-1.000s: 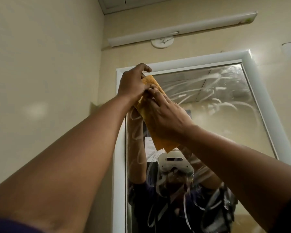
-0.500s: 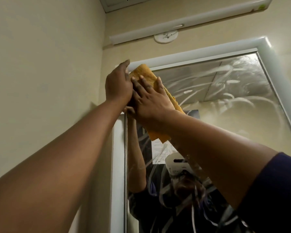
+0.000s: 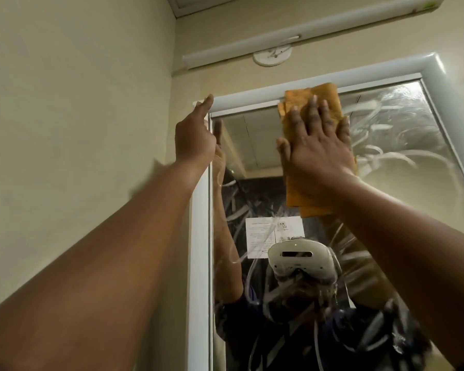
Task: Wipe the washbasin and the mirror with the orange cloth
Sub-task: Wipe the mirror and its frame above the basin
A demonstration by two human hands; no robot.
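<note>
Mirror (image 3: pixel 255 140) top edge: flat right hand (image 3: pixel 319 145) presses orange cloth (image 3: pixel 316 100); left hand (image 3: pixel 196 137) relaxed.

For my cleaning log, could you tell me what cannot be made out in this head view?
- Washbasin: out of view below the bottom edge.
- Mirror glass under the orange cloth: hidden by it and the right hand.
- Reflected paper notice: print too small.
- Left hand fingertips: blurred against the frame.
</note>
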